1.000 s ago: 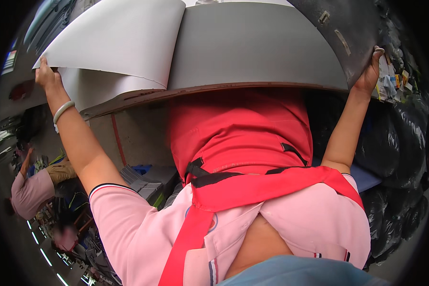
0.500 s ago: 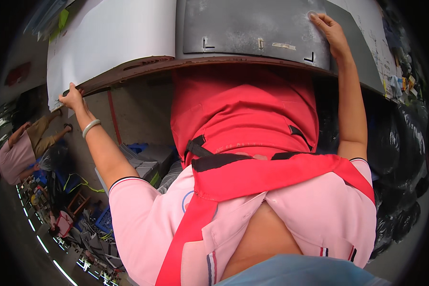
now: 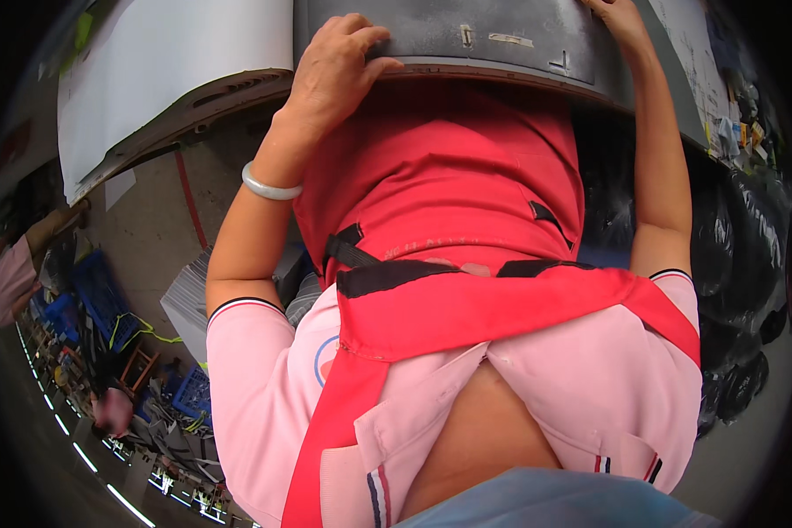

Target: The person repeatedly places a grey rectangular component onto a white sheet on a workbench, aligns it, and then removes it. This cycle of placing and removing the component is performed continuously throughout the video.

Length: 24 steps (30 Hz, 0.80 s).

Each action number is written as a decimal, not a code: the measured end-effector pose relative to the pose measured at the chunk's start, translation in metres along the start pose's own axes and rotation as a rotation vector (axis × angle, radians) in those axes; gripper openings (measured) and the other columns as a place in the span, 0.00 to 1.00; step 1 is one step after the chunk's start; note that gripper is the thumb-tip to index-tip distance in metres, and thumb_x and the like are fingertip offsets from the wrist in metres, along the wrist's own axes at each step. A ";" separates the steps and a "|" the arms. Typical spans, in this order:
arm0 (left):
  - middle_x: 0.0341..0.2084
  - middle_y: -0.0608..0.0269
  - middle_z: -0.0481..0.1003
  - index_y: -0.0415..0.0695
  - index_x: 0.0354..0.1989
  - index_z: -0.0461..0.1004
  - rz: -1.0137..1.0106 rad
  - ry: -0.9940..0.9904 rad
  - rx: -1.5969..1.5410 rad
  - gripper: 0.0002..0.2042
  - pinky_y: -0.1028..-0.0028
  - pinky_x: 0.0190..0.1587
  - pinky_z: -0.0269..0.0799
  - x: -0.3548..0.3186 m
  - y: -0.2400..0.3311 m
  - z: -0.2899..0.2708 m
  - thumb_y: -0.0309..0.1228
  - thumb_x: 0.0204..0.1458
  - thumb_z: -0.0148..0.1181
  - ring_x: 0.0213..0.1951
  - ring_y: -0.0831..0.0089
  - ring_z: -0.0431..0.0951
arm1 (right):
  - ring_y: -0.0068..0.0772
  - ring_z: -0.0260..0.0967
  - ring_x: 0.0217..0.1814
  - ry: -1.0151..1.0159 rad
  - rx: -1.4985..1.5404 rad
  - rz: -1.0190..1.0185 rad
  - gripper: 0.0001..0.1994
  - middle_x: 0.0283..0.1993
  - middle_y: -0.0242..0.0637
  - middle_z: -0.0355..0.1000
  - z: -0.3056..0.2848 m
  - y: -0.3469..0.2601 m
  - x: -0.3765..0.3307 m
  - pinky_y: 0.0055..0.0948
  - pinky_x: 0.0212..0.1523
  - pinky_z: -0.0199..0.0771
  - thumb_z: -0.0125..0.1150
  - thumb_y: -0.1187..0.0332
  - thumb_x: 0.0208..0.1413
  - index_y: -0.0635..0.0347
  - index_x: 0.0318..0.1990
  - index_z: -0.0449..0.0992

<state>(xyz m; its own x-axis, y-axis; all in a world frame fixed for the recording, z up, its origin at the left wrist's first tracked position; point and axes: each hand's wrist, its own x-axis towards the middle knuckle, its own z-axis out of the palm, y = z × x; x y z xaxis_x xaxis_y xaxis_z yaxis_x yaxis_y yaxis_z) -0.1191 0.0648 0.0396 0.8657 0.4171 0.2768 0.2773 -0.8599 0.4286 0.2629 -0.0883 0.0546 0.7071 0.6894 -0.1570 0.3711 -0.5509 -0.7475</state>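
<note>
A dark grey board, scuffed pale, lies on the bench in front of me, with black corner marks and small taped slots near its front edge. My left hand rests over its near left corner, thumb along the front edge and fingers apart. A pale bangle circles that wrist. At the far right side of the board, my right hand is closed at the board's edge; its fingertips are partly cut off by the picture's top. Left of the board lies a stack of large white sheets.
Black plastic bags bulge on the right, below small items at the bench's end. On the floor at left are blue crates, a small wooden stool and cluttered material. Another person's pink sleeve shows at far left.
My left hand has left the white sheets' near left corner and moved right onto the board. The bench and board sit higher in the picture, and my right hand is now partly cut off.
</note>
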 end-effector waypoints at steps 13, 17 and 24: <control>0.36 0.62 0.79 0.43 0.39 0.82 -0.008 0.020 -0.018 0.10 0.66 0.45 0.76 -0.011 -0.006 0.009 0.33 0.51 0.71 0.41 0.60 0.79 | 0.17 0.64 0.31 -0.042 0.002 -0.091 0.13 0.28 0.24 0.73 0.002 0.008 -0.005 0.23 0.33 0.65 0.67 0.60 0.60 0.62 0.36 0.83; 0.34 0.63 0.79 0.43 0.36 0.82 0.024 0.031 -0.010 0.08 0.65 0.42 0.75 -0.011 -0.008 0.011 0.32 0.51 0.71 0.39 0.61 0.79 | 0.18 0.65 0.32 -0.029 -0.056 -0.103 0.13 0.29 0.25 0.73 0.002 0.009 -0.006 0.24 0.34 0.66 0.68 0.59 0.60 0.62 0.37 0.83; 0.33 0.63 0.79 0.43 0.36 0.81 0.093 0.059 -0.027 0.08 0.64 0.41 0.75 -0.011 -0.010 0.013 0.31 0.51 0.71 0.38 0.61 0.78 | 0.19 0.66 0.33 -0.018 -0.039 -0.101 0.14 0.30 0.25 0.74 0.002 0.014 -0.006 0.25 0.35 0.67 0.68 0.58 0.60 0.63 0.36 0.83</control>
<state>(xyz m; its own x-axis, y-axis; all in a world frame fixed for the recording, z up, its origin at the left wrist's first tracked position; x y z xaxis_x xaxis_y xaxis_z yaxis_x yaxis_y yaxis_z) -0.1263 0.0653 0.0212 0.8612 0.3527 0.3661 0.1844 -0.8878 0.4216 0.2622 -0.0989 0.0440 0.6540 0.7506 -0.0944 0.4632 -0.4960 -0.7344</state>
